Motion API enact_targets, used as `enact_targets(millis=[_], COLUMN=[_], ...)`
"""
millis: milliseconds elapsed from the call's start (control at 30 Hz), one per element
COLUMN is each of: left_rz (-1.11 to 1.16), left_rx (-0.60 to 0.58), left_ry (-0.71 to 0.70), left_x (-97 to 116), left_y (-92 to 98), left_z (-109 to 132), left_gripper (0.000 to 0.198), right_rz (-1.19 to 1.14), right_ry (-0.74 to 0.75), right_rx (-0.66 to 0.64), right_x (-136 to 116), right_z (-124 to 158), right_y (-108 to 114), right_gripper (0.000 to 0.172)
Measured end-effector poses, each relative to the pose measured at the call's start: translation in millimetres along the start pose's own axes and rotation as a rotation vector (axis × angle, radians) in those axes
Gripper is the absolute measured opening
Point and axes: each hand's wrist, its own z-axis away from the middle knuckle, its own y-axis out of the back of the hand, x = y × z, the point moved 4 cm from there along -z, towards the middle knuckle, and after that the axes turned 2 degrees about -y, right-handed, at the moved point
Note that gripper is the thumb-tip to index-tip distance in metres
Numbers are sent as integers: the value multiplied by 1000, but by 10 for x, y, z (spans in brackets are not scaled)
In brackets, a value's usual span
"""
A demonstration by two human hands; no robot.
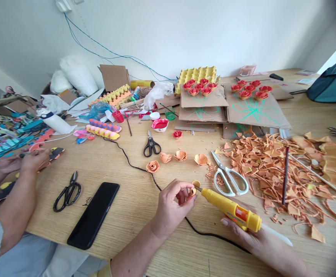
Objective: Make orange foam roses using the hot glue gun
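My left hand (176, 202) pinches a small curled orange petal piece (193, 190), cut from egg-carton material by its look. In my right hand (247, 232) is a yellow hot glue gun (228, 207), with a white glue stick out of its back. Its nozzle meets the petal piece or sits very close; I cannot tell which. Just beyond lie an orange rolled flower (152, 166) and orange petal cups (201, 159). White-handled scissors (229, 177) rest beyond the glue gun. A black cord (202, 232) passes under my hands.
Orange scraps (266, 169) heap at the right. Red flowers (204, 86) stand on cardboard (254, 109). Black scissors (152, 145), more black-handled scissors (67, 194) and a phone (94, 217) lie left of centre. Red paint fills a small tub (159, 125). A co-worker's hands (32, 159) work at the left.
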Motion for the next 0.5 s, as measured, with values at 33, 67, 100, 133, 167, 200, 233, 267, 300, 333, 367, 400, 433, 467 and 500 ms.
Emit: enact_targets(millis=[33,67,100,133,167,200,233,267,300,333,367,400,433,467,500], left_rz=[1,1,0,0,0,1,1,2,4,6,9,13,18,23,28], left_rx=[-2,-2,0,3,5,8,10,12,12,11,10,6,2,-2,-6], left_ry=[1,0,-1,-3,-3,-2,2,7,14,19,23,24,23,19,13], left_x=[5,12,17,22,25,25,22,15,6,-4,-15,-23,-29,-32,-31], left_y=[1,4,6,8,9,10,8,7,4,1,-3,-6,-8,-10,-11], left_z=[-2,-5,-8,-12,-14,-16,-16,-15,-12,-9,-5,-1,2,4,5], left_gripper=[14,14,14,15,15,14,14,13,13,14,14,15,16,17,18], right_rz=[1,6,13,20,26,32,37,40,47,50,45,33,19,4,-11], right_ry=[13,27,39,46,45,35,15,-12,-44,-76,-99,-111,-118,-118,-116], right_rx=[-13,-23,-27,-25,-17,-1,24,54,94,132,141,142,135,122,105], right_x=[-39,-72,-94,-102,-92,-64,-18,41,106,172,229,272,301,317,321], right_z=[-13,-22,-25,-24,-16,-4,13,33,54,75,92,104,112,115,116], right_y=[11,21,29,35,37,36,32,27,24,19,6,-6,-16,-22,-24], right_gripper=[40,38,37,36,35,35,37,40,45,51,55,56,56,54,51])
